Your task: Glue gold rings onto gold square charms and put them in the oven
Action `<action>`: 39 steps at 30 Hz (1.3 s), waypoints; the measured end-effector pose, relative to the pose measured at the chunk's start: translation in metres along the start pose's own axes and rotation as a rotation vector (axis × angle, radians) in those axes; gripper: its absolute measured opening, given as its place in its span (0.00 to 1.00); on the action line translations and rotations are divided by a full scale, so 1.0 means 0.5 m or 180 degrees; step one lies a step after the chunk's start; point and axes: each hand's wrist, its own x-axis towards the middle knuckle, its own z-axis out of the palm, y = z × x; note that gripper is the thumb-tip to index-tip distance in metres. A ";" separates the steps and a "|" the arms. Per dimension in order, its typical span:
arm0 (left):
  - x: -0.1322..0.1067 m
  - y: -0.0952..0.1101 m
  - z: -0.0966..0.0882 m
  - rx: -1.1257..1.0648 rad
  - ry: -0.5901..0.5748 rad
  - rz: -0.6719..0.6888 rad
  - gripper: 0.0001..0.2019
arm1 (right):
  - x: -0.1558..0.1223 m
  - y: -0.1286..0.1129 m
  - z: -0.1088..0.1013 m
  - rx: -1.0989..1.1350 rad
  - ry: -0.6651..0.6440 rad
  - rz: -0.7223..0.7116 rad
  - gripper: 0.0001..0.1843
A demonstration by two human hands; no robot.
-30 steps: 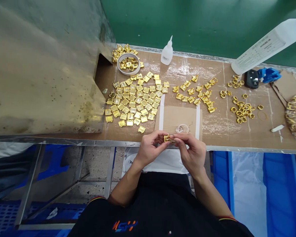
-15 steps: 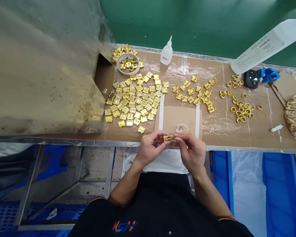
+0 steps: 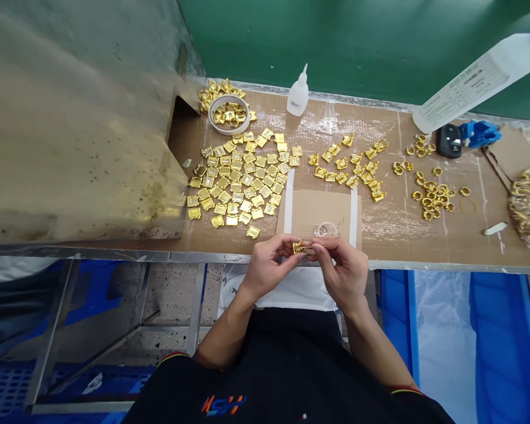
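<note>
Just over the table's front edge, my left hand (image 3: pixel 271 262) is closed on a small gold metal piece (image 3: pixel 297 247), pinched between thumb and fingertips. My right hand (image 3: pixel 342 268) is also closed, pinching a slim pale flat stick (image 3: pixel 308 251) whose tip meets the gold piece; its exact kind is too small to tell. Behind the hands lies a cardboard pad (image 3: pixel 313 207) with white tape along both sides. On its front part rests a small clear ring-shaped item (image 3: pixel 325 229). Many flat gold plates (image 3: pixel 236 175) are spread out to the left.
Gold pieces with loops (image 3: pixel 357 168) and gold rings (image 3: pixel 433 197) lie to the right. A tape roll (image 3: pixel 229 129), a small nozzle bottle (image 3: pixel 298 97), a large white bottle (image 3: pixel 477 82) and a black object (image 3: pixel 449 141) stand or lie behind. A metal box (image 3: pixel 83 147) blocks the left.
</note>
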 end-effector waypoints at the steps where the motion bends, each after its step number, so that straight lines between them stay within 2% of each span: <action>1: 0.000 -0.001 0.000 -0.0012 0.0003 0.0008 0.10 | 0.000 0.000 0.001 0.0006 0.0019 -0.0004 0.06; 13: -0.003 -0.001 -0.001 -0.0039 -0.0008 -0.0086 0.11 | -0.007 0.006 0.002 0.0177 0.0086 0.0210 0.05; 22: 0.000 0.002 0.000 -0.0064 0.0010 -0.0030 0.09 | -0.002 0.004 0.002 0.0132 0.0062 0.0009 0.06; 31: -0.003 -0.003 0.000 -0.0078 0.0013 -0.0085 0.09 | -0.005 0.008 0.006 0.0195 0.0124 0.0005 0.06; 39: 0.000 -0.003 -0.001 -0.0049 0.0028 0.0137 0.08 | -0.006 0.009 0.008 0.0265 0.0129 0.0044 0.08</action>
